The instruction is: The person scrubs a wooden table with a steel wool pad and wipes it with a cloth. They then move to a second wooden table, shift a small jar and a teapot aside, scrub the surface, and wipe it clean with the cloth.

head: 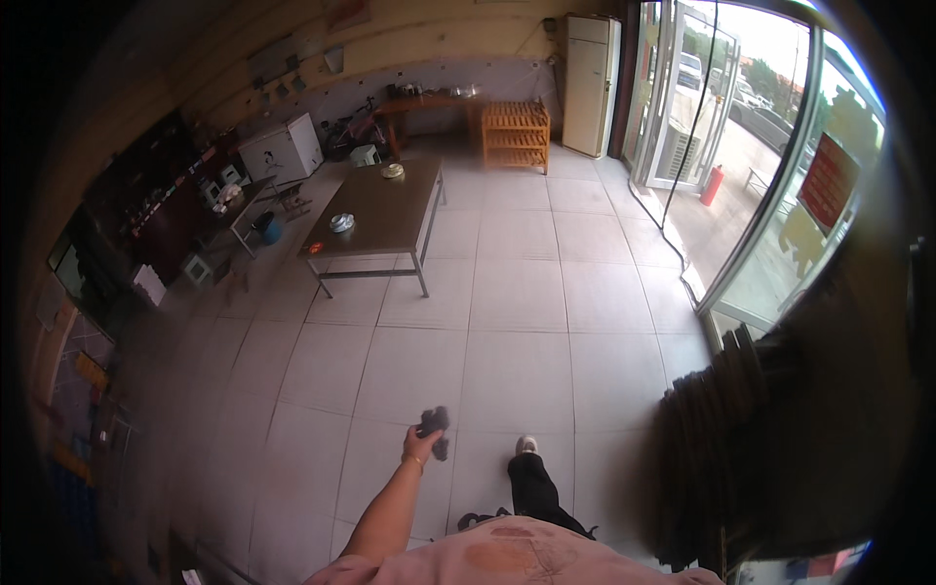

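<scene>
My left hand (419, 444) is held out over the tiled floor, closed around a dark, crumpled item (434, 422). It looks like a cloth or a soft bundle, but its exact kind is too blurred to tell. My right hand is out of view. Before me stands a low table with a brown top (380, 208) and metal legs. Two small stacks of dishes rest on it: a white and blue stack (341, 223) near its front and a pale stack (393, 170) farther back. A red item (315, 248) lies at its front left corner.
Pale floor tiles (519, 292) spread ahead. Glass doors (695, 95) line the right side, with a black cable (663, 228) along the threshold. At the back are a slatted wooden rack (516, 137), a fridge (587, 88) and a chest freezer (281, 150). A blue bucket (268, 228) stands left.
</scene>
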A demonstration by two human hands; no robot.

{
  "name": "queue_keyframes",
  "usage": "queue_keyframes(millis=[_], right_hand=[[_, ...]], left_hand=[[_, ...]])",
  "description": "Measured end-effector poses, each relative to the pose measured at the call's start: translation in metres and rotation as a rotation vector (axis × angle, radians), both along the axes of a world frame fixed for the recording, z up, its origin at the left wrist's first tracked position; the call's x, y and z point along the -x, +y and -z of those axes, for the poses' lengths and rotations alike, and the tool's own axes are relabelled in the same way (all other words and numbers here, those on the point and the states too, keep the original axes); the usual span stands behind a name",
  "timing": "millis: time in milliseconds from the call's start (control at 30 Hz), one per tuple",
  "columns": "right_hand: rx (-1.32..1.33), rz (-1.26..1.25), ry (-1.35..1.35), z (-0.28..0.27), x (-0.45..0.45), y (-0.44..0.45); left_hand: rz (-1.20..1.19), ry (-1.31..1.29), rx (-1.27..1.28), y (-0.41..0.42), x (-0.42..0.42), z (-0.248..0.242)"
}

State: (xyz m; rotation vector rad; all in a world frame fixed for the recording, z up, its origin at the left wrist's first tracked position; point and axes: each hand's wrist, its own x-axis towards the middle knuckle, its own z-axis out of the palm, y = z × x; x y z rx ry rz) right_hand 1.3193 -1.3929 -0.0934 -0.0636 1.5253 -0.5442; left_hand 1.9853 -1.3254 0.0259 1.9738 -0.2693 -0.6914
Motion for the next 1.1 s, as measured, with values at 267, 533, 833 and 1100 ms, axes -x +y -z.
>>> queue_keyframes(millis=[267, 533, 833, 1100], right_hand=[[-0.039, -0.22, 0.1, 0.02, -0.168, -0.253], [0.641, -0.598, 0.166, 0.004, -0.496, -0.643], [0.515, -0.392, -0.05, -0.08, -0.668, -0.791], [-0.03, -0.547, 0.349, -0.035, -0.668, -0.837]], left_hand=[[-0.105, 0.05, -0.17, -0.111, -0.09, 0.033], [-0.531, 0.179, -0.661, -0.063, -0.219, 0.042], [-0.517, 0.154, -0.402, -0.336, -0.435, 0.079], [0.048, 0.095, -0.021, -0.768, -0.592, -0.016]])
